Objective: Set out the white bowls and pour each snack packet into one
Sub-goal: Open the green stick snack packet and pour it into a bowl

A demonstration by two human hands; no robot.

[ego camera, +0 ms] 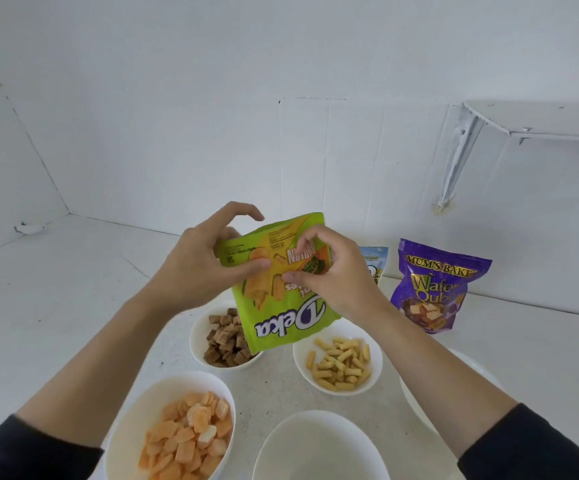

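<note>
Well, the head view is the only one, and in it the job looks past its middle. Both hands are clamped on the green packet [281, 317], which hangs upside down in the air, logo inverted, above the two far bowls. The left hand [208, 265] pinches its upper left part with the thumb on the printed face; the right hand [329, 275] pinches the upper right part; the two are close together, and I cannot tell whether they touch.

Three bowls on the desk [56, 306] are filled: the brown-square bowl [194, 336] partly under the packet's lower edge; the yellow-stick bowl [378, 358] just beside it; the orange-cracker bowl [132, 410] near the left forearm. The front bowl [316, 445] holds nothing; a further bowl [471, 372] shows at the right, mostly hidden by the right forearm, so its contents cannot be read.

Nothing is visibly falling from the green packet, so it is probably empty or nearly so. The purple packet [437, 285] stands upright near the wall, well apart from the bowls; a blue packet [376, 261] peeks out behind the right hand; whether either is opened cannot be told. By my reckoning those two are what is left to pour.
</note>
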